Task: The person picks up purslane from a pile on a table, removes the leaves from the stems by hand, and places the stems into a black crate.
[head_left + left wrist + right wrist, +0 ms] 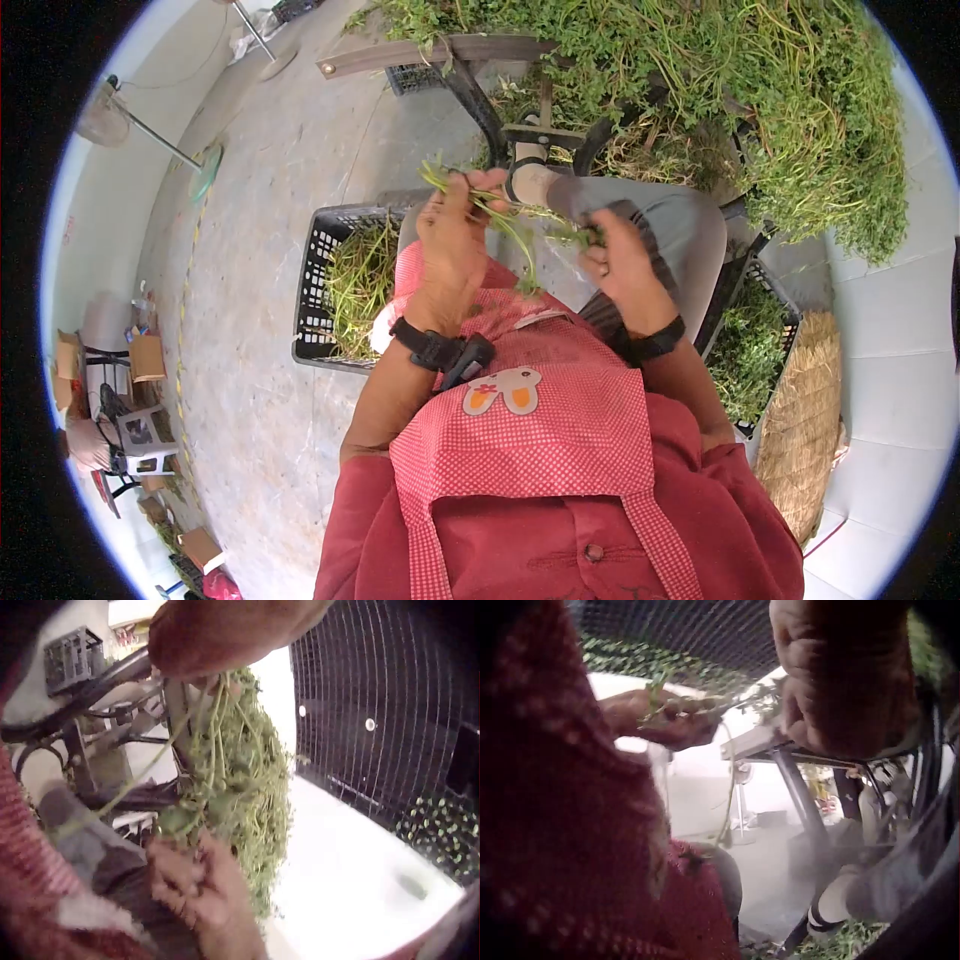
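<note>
My left hand [452,240] grips several thin green plant stems [436,178] in front of the apron. One stem hangs down from it past the fingers. Across from it, my right hand [622,262] pinches the leafy end of a sprig, its fingers blurred. The sprig stretches between both hands. In the left wrist view, stems run down from the left hand [232,641] toward the right hand [196,889]. The right wrist view has the left hand [664,720] with leaves over its fingers, while the right hand [847,675] hides most of its own grip.
A large heap of leafy greens [700,70] lies on the stand ahead, spilling over on the right. A black crate [312,300] with cut stems stands at the left. Another crate [795,325] of greens is at the right, beside a straw-coloured bundle [805,400].
</note>
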Action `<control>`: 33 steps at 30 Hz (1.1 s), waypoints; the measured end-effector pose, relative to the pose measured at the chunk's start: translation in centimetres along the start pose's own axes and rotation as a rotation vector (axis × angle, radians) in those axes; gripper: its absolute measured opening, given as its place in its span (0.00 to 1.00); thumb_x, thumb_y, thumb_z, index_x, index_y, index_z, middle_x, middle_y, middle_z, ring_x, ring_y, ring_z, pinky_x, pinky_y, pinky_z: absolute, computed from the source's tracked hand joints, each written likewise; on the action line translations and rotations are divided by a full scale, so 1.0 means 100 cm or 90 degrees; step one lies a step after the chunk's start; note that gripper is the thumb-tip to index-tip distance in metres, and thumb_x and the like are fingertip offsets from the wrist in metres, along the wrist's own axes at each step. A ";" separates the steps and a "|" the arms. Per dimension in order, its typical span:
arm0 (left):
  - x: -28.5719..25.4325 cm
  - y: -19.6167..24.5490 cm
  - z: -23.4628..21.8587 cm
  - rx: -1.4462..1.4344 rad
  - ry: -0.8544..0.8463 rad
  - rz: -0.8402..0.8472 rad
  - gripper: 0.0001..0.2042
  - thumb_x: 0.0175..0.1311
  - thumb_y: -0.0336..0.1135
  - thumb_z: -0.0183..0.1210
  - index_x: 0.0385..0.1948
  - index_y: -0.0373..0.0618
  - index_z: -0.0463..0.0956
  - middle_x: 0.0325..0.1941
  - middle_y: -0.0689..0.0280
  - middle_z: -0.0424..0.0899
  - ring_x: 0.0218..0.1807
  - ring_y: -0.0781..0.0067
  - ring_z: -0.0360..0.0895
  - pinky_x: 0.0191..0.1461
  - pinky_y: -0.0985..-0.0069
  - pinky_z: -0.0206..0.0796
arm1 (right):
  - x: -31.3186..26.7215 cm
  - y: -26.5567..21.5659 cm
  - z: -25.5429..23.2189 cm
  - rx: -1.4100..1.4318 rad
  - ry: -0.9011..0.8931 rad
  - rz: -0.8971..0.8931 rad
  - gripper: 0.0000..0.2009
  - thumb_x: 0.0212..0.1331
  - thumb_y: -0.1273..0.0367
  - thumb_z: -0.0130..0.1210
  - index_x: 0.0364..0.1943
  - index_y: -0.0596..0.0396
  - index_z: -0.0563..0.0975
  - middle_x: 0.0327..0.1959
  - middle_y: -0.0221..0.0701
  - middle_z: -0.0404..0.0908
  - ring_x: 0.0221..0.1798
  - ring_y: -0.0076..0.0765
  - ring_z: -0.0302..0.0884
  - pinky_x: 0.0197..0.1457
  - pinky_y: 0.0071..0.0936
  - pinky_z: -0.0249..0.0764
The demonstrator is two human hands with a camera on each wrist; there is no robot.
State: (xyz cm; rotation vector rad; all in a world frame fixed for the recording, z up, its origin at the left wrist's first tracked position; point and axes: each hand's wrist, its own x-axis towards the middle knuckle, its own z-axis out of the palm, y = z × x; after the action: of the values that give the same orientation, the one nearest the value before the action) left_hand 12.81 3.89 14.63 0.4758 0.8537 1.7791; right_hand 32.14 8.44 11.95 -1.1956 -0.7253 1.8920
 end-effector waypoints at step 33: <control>-0.001 -0.002 0.010 -0.062 0.046 -0.007 0.11 0.68 0.38 0.44 0.39 0.38 0.68 0.40 0.55 0.78 0.36 0.69 0.76 0.40 0.74 0.71 | -0.010 0.018 0.040 -0.539 -0.264 -0.287 0.13 0.56 0.65 0.49 0.32 0.64 0.74 0.22 0.32 0.75 0.25 0.28 0.72 0.27 0.30 0.67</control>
State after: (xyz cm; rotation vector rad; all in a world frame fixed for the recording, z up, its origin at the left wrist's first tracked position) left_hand 13.64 4.11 15.19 0.3457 0.8141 1.8275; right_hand 28.23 6.37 12.60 -0.9650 -1.9740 1.4677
